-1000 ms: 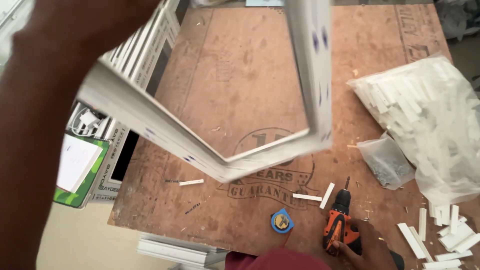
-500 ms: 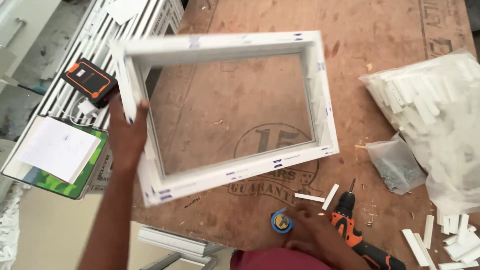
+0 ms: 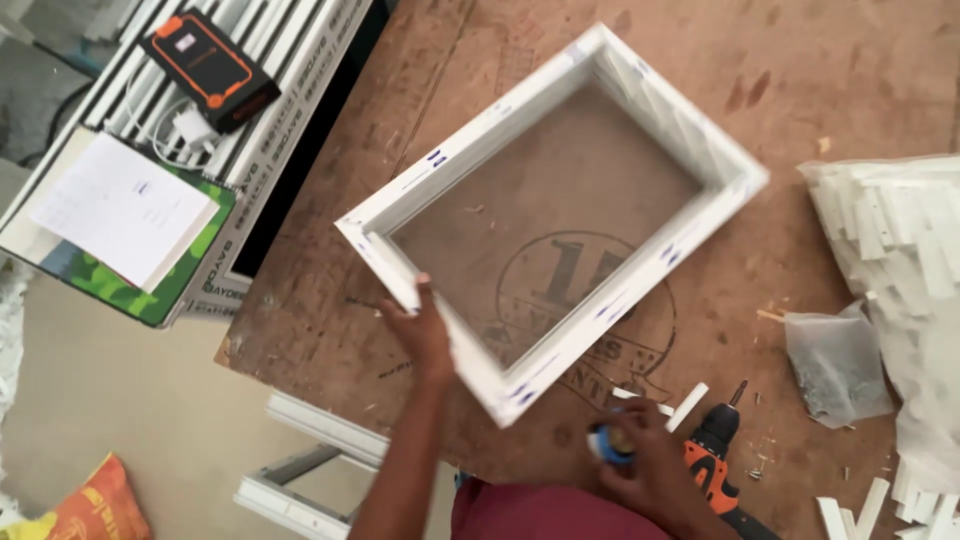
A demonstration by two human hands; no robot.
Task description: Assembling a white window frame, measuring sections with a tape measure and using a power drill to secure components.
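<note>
A white rectangular plastic window frame (image 3: 655, 110) lies flat on the brown plywood worktable (image 3: 830, 70), turned diagonally. My left hand (image 3: 420, 335) grips its near-left side, thumb over the edge. My right hand (image 3: 645, 460) rests at the table's near edge with its fingers closed around a small blue and yellow round object (image 3: 608, 443), just left of an orange and black cordless drill (image 3: 715, 465). Short white plastic strips (image 3: 688, 407) lie beside that hand.
A heap of white plastic strips in clear bags (image 3: 900, 260) fills the table's right side, with a small bag of screws (image 3: 835, 365). At left, stacked white profiles carry an orange-black phone (image 3: 208, 68), a charger and a notebook (image 3: 120, 215). A white frame piece (image 3: 310, 470) lies on the floor.
The frame has been lowered from tilted in the air to flat on the table and rotated diagonally. My left hand shifted along its near side. My right hand moved from the drill to the blue object.
</note>
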